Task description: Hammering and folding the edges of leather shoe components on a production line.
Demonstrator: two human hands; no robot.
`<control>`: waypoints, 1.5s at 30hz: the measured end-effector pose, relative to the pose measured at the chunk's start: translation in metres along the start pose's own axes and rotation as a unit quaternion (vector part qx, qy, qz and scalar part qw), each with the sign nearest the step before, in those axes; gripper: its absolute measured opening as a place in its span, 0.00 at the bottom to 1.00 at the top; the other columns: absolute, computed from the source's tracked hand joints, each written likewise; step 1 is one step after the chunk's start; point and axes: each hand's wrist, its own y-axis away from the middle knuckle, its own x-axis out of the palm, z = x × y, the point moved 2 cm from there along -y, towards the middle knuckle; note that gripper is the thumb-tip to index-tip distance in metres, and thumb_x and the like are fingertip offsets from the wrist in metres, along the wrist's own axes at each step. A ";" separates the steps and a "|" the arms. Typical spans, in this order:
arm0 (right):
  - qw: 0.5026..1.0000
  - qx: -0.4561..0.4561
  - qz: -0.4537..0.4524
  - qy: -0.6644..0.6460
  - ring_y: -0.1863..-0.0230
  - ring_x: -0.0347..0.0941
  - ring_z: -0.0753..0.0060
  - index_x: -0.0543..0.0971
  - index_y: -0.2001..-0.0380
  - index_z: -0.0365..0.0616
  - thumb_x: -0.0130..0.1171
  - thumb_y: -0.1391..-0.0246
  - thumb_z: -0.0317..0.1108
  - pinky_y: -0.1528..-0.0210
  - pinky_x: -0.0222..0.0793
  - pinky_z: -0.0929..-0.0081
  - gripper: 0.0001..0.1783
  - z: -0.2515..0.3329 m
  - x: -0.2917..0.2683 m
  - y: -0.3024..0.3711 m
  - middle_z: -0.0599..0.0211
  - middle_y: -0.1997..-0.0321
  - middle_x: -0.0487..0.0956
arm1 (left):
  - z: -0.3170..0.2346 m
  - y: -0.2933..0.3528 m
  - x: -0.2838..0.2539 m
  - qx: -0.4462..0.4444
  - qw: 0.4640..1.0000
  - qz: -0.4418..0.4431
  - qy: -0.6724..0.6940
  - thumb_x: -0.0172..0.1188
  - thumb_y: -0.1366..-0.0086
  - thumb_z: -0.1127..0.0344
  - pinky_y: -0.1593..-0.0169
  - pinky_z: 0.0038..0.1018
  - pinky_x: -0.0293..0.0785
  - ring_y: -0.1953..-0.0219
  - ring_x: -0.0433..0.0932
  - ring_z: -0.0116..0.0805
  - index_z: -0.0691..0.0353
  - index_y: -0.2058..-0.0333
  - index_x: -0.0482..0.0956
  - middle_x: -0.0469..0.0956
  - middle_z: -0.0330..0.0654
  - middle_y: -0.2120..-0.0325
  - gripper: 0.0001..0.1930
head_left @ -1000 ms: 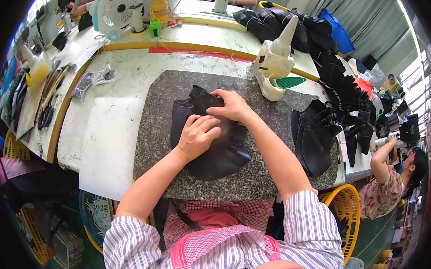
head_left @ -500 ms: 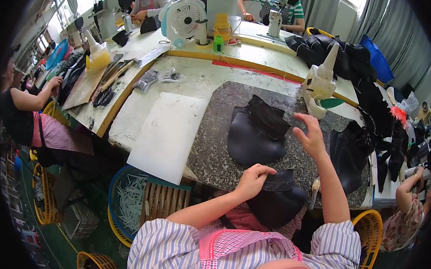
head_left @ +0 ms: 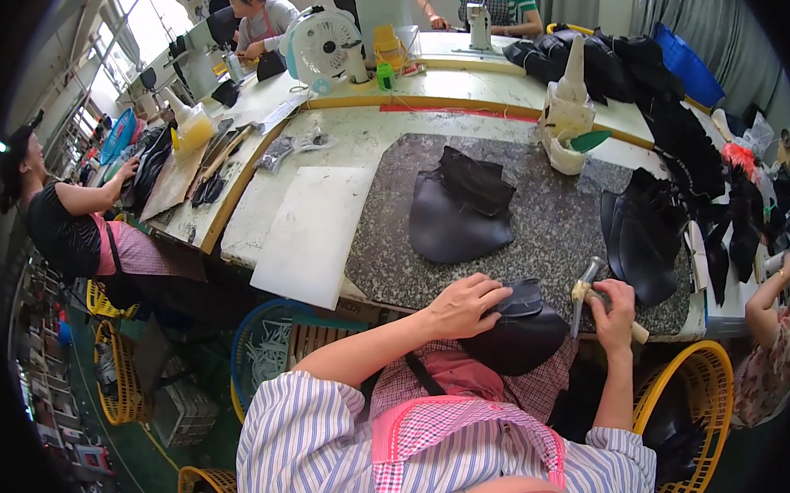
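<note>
My right hand (head_left: 615, 314) is closed around the wooden handle of a hammer (head_left: 584, 289) at the near edge of the speckled stone slab (head_left: 386, 247). The hammer's metal head points up and its handle end sticks out past my palm. My left hand (head_left: 468, 307) grips the top of a black leather shoe upper piece (head_left: 524, 338), which hangs over the slab's near edge above my lap. Farther up the slab lies a second black piece (head_left: 455, 217) with a folded top part. Several more black pieces (head_left: 646, 235) are stacked on the slab's right side.
A white board (head_left: 311, 232) lies left of the slab. Beyond the slab, a glue bottle (head_left: 570, 107) stands by a pot with a green-handled tool. A fan (head_left: 326, 51) is farther back. Yellow baskets (head_left: 714, 382) stand on the floor. Co-workers are at the surrounding tables.
My right hand came down from above the slab and took hold of the hammer. My left hand still holds the near black piece. The view has shifted slightly.
</note>
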 end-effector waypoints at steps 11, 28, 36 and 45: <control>0.988 0.044 0.105 0.103 0.58 0.64 0.56 0.73 0.66 0.41 0.59 0.65 0.26 0.54 0.60 0.65 0.17 -0.024 -0.022 0.019 0.61 0.64 0.69 | -0.019 -0.018 0.005 -0.019 0.997 0.055 -0.041 0.63 0.55 0.59 0.62 0.33 0.71 0.63 0.70 0.42 0.58 0.57 0.72 0.69 0.46 0.62 0.25; 0.931 0.197 0.242 -0.188 0.69 0.71 0.64 0.73 0.64 0.37 0.57 0.56 0.34 0.66 0.65 0.76 0.15 0.046 -0.011 0.040 0.61 0.70 0.72 | -0.012 -0.028 -0.004 -0.054 0.995 0.086 -0.002 0.64 0.58 0.69 0.65 0.30 0.71 0.69 0.74 0.38 0.60 0.62 0.77 0.76 0.42 0.66 0.19; 0.904 0.251 0.293 -0.184 0.69 0.71 0.65 0.74 0.64 0.37 0.60 0.56 0.37 0.66 0.65 0.76 0.17 0.055 -0.022 0.033 0.61 0.70 0.72 | -0.010 -0.020 0.010 0.011 0.999 0.038 -0.021 0.55 0.57 0.71 0.63 0.29 0.72 0.65 0.73 0.38 0.61 0.60 0.76 0.75 0.42 0.62 0.20; 0.912 0.246 0.293 -0.147 0.69 0.72 0.65 0.73 0.63 0.35 0.57 0.51 0.40 0.66 0.66 0.76 0.18 0.054 -0.020 0.036 0.61 0.69 0.74 | -0.012 -0.025 0.015 0.020 0.998 0.011 -0.059 0.58 0.56 0.69 0.69 0.25 0.72 0.69 0.74 0.35 0.60 0.62 0.78 0.77 0.43 0.67 0.18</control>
